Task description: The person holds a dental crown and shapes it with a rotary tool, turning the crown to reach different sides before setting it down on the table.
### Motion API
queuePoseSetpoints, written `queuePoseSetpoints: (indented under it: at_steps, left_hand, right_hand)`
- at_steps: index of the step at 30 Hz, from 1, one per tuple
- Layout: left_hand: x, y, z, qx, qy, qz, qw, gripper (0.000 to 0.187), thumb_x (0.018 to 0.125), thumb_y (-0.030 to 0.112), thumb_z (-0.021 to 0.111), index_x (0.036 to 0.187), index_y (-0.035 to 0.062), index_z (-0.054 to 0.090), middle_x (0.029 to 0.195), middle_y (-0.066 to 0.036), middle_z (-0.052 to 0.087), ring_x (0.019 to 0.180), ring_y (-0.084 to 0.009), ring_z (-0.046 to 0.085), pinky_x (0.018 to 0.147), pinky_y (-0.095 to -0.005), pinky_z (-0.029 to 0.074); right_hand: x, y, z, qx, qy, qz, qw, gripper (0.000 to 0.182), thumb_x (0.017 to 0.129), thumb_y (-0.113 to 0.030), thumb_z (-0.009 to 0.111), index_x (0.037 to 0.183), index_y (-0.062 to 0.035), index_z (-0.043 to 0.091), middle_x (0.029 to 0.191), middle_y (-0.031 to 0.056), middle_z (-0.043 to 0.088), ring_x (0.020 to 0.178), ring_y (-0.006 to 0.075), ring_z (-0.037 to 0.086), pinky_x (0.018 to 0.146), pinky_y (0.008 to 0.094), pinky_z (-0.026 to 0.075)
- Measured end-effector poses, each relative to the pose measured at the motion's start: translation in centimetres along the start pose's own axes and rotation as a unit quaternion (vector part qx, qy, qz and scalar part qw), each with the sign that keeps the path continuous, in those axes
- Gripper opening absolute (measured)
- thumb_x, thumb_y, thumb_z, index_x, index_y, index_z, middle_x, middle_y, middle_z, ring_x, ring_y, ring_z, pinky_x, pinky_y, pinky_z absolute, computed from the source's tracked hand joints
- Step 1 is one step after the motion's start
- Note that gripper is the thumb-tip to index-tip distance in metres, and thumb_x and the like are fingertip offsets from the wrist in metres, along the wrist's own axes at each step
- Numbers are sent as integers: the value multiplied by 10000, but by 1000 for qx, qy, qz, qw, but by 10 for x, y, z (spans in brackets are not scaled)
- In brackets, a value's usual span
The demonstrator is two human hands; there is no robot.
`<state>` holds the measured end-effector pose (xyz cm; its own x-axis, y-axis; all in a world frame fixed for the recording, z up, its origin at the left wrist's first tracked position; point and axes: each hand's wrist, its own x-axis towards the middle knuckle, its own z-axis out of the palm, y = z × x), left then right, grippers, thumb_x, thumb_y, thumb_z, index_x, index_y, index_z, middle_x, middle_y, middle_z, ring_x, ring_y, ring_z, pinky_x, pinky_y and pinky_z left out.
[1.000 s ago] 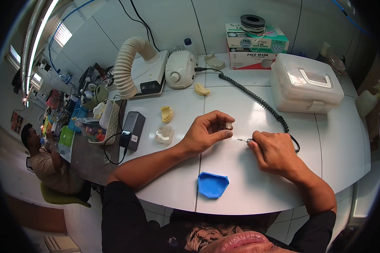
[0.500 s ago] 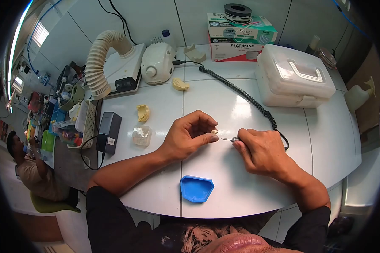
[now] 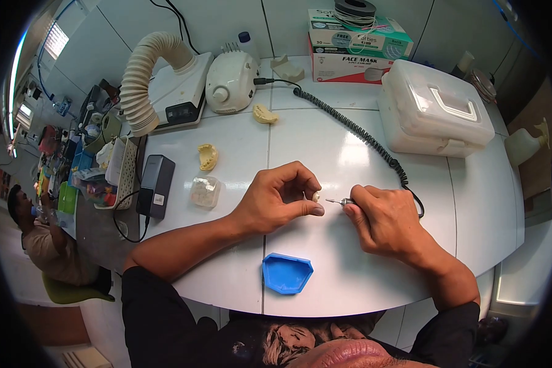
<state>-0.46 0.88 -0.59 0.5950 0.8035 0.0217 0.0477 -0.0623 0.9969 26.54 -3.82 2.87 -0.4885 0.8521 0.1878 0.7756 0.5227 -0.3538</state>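
My left hand (image 3: 280,197) has its fingers curled round a small whitish piece (image 3: 316,197) held at the fingertips. Facing it, my right hand (image 3: 383,219) grips a rotary handpiece (image 3: 347,202), its thin metal tip (image 3: 333,201) pointing left at the piece with a small gap between them. A coiled black cord (image 3: 355,127) runs from the handpiece's rear up to a white control unit (image 3: 232,82). Nearer my body lies a blue tray (image 3: 287,273) on the white table (image 3: 349,282).
Two yellowish casts (image 3: 208,157) (image 3: 265,114) and a clear box (image 3: 205,191) lie left of centre. Behind stand a hose unit (image 3: 178,95), mask boxes (image 3: 349,66) and a white case (image 3: 432,110). A black adapter (image 3: 156,186) is left; another person (image 3: 49,245) sits beyond.
The view has shifted slightly. My left thumb has lowered a little, and the whitish piece now looks turned. The handpiece tip is still just to its right.
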Motion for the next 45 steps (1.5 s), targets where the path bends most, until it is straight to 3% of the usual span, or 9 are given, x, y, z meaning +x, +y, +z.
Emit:
queuePoseSetpoints:
  at_steps: [10, 13, 22, 25, 31, 34, 40, 45]
  left_hand:
    - [-1, 6, 2, 16, 10, -10, 1000, 225, 953, -50, 824, 1123, 10, 690, 1045, -64, 760, 1021, -132, 751, 931, -301, 625]
    - [-1, -2, 3, 27, 20, 28, 999, 190, 961, 24, 841, 1081, 11, 695, 987, -43, 775, 931, -82, 732, 829, -260, 600]
    - [-2, 0, 5, 6, 5, 23, 1000, 181, 953, -12, 818, 1113, -7, 736, 1014, -69, 788, 956, -117, 762, 868, -286, 633]
    - [0, 2, 4, 103, 11, 104, 989, 183, 947, -2, 824, 1109, 10, 740, 1002, -80, 788, 924, -117, 757, 828, -283, 628]
    - [-3, 5, 4, 65, -15, 31, 997, 185, 950, -38, 821, 1111, -20, 733, 997, -81, 781, 927, -123, 768, 826, -276, 636]
    - [-3, 4, 5, 67, -8, 36, 997, 188, 952, 26, 834, 1106, 3, 728, 929, -60, 791, 890, -121, 768, 810, -280, 629]
    - [-3, 5, 7, 24, 13, 5, 1000, 193, 963, 18, 822, 1129, -33, 739, 1005, -105, 822, 976, -140, 792, 913, -294, 644]
    - [-1, 4, 6, 19, 2, 3, 1000, 164, 968, 6, 809, 1116, -34, 750, 995, -110, 829, 959, -142, 795, 911, -296, 646]
  right_hand:
    - [1, 0, 1, 8, 12, 2, 1000, 272, 1058, -273, 640, 897, -54, 622, 711, 131, 656, 565, 382, 642, 523, 483, 468]
    - [1, 1, 2, 15, 19, -3, 1000, 267, 1059, -270, 637, 900, -56, 620, 707, 124, 646, 566, 376, 640, 521, 478, 464]
    - [1, -1, 6, 13, 26, -13, 999, 248, 1053, -260, 644, 904, -63, 620, 709, 109, 628, 561, 362, 637, 512, 473, 466]
    - [1, -1, 5, 16, 25, -12, 999, 246, 1052, -260, 645, 908, -62, 622, 712, 109, 628, 559, 359, 637, 512, 471, 466]
    - [0, -4, 5, 13, 14, -17, 1000, 247, 1052, -258, 653, 914, -55, 620, 713, 109, 620, 554, 357, 631, 511, 467, 463]
    - [0, -6, 6, 18, 20, -15, 1000, 241, 1054, -253, 652, 920, -56, 620, 712, 108, 618, 554, 354, 630, 511, 466, 462]
    - [0, -6, 6, 11, 17, -13, 1000, 249, 1062, -257, 646, 917, -57, 613, 713, 106, 621, 555, 351, 631, 510, 461, 462]
    - [1, -6, 8, 7, 19, -7, 1000, 260, 1066, -265, 645, 913, -58, 607, 715, 109, 625, 559, 353, 636, 513, 466, 468]
